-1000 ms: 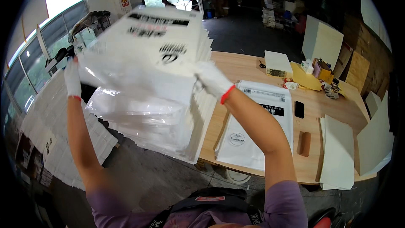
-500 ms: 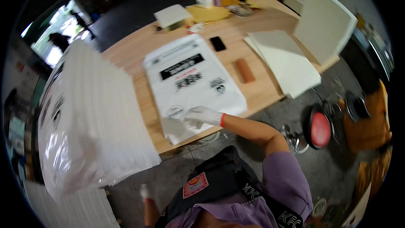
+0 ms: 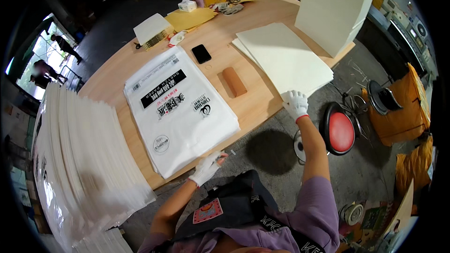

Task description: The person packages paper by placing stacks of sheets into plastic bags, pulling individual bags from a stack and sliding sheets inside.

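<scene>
My right hand (image 3: 296, 104), in a white glove with a red cuff, touches the near corner of a stack of large cream-white paper sheets (image 3: 286, 56). Its fingers are stretched out over the sheets' edge, and the thumb is apart from them. My left hand (image 3: 206, 168), gloved with bare fingertips, is just off the table's front edge. Its fingers are loosely bent and apart, with nothing visible in them. Closest to it is a flat pile of printed clear-and-white plastic bags (image 3: 187, 117). A brown block (image 3: 234, 82) lies between the bags and the sheets.
A tall bundle of plastic-wrapped white sheets (image 3: 89, 159) stands at left. White paper stacked upright (image 3: 330, 11) is at the table's far right. Farther back are a phone (image 3: 201, 54), tissue box (image 3: 187, 4) and yellow envelopes (image 3: 192, 18). A red stool (image 3: 341, 132) stands at right.
My right hand has moved from the near edge of the bag pile rightward to the paper sheets. My left hand has risen from low beside me to the table edge. The view has turned right.
</scene>
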### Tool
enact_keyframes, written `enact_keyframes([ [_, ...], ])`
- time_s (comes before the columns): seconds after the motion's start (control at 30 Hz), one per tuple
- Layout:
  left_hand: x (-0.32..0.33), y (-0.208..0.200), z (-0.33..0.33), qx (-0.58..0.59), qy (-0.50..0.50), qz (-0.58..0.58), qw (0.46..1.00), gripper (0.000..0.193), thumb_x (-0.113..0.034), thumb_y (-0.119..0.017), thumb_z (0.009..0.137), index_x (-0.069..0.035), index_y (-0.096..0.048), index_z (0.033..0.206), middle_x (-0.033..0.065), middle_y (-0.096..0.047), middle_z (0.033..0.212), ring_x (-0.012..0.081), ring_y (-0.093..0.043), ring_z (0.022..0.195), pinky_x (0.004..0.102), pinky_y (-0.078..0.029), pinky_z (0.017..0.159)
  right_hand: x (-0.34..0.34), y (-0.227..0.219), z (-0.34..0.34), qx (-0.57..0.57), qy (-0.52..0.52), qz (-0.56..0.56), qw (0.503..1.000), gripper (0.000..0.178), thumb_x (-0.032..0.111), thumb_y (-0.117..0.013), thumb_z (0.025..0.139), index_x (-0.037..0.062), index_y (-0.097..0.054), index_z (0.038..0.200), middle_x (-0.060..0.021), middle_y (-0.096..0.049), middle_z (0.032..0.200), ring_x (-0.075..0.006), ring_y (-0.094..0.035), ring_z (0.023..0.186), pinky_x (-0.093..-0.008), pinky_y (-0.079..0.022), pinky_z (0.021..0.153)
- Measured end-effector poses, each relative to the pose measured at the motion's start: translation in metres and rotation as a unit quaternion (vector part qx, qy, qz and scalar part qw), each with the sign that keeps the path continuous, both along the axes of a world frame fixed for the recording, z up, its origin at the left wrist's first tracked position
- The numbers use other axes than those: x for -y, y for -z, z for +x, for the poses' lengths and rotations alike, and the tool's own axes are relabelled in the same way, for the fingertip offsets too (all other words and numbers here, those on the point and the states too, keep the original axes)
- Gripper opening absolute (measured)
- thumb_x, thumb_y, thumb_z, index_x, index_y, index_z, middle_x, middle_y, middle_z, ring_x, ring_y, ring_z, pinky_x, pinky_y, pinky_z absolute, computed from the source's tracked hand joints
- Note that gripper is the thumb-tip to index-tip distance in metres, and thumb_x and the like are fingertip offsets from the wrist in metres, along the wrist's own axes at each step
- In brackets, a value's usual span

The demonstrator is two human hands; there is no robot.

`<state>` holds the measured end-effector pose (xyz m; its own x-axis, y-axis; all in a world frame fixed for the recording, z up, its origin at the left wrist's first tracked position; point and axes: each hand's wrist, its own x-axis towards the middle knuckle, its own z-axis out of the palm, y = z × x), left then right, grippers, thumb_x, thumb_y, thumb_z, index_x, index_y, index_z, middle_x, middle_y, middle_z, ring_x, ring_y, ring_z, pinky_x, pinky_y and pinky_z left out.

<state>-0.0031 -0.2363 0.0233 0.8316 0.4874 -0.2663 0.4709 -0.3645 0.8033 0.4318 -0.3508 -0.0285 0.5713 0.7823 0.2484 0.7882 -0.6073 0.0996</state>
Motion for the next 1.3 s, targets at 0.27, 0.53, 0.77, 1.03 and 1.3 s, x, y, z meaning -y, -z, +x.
enact_keyframes([
  [0.27,-0.037,0.034,0.155,0.011,0.050,-0.080,0.995,0.043,-0.037,-0.043,0.100,-0.005,-0.053,0.128,0.0108,-0.063,0.115,0.0183,-0.060,0.097,0.0313,-0.048,0.084,-0.005,-0.008,0.053,0.128,-0.180,-0.011,0.975,0.014,0.020,-0.056,0.079,0.0093,-0.056,0.070,-0.0080,-0.061,0.060,-0.0268,-0.062,0.051,-0.0429,-0.048,0.044],
  [0.53,-0.066,0.090,0.223,0.072,-0.208,-0.457,0.862,0.043,-0.023,-0.053,0.093,0.008,-0.052,0.123,0.0190,-0.063,0.115,0.0249,-0.063,0.101,0.0309,-0.053,0.086,0.035,-0.117,-0.154,0.018,-0.396,-0.045,0.917,0.018,0.026,-0.058,0.079,0.0096,-0.060,0.072,-0.0004,-0.049,0.050,-0.0169,-0.054,0.040,-0.0462,-0.041,0.035],
  [0.77,-0.115,-0.004,0.135,-0.056,-0.075,-0.299,0.950,0.029,-0.011,-0.060,0.088,0.007,-0.063,0.111,0.0140,-0.069,0.101,0.0226,-0.068,0.083,0.0311,-0.055,0.073,0.090,0.001,-0.018,-0.644,0.033,0.382,0.662,0.050,0.025,-0.068,0.088,0.0041,-0.053,0.130,-0.0141,-0.062,0.121,-0.0245,-0.062,0.107,-0.0370,-0.049,0.095],
  [1.03,0.024,-0.027,0.190,-0.101,0.105,0.217,0.965,0.075,-0.059,-0.051,0.087,-0.005,-0.042,0.139,0.0274,-0.029,0.144,0.0405,-0.040,0.128,0.0445,-0.031,0.108,0.031,0.003,-0.061,-0.688,0.001,0.418,0.593,0.050,0.031,-0.066,0.089,-0.0016,-0.057,0.125,-0.0138,-0.065,0.115,-0.0213,-0.062,0.104,-0.0313,-0.049,0.087],
  [1.3,0.019,-0.001,0.154,0.181,0.114,0.131,0.968,0.059,-0.039,-0.070,0.082,-0.008,-0.053,0.129,0.0163,-0.052,0.132,0.0312,-0.050,0.121,0.0438,-0.036,0.105,0.035,-0.008,-0.075,-0.530,0.081,0.314,0.783,0.038,0.034,-0.064,0.091,-0.0030,-0.068,0.098,-0.0052,-0.067,0.079,-0.0084,-0.058,0.072,-0.0249,-0.047,0.066],
])
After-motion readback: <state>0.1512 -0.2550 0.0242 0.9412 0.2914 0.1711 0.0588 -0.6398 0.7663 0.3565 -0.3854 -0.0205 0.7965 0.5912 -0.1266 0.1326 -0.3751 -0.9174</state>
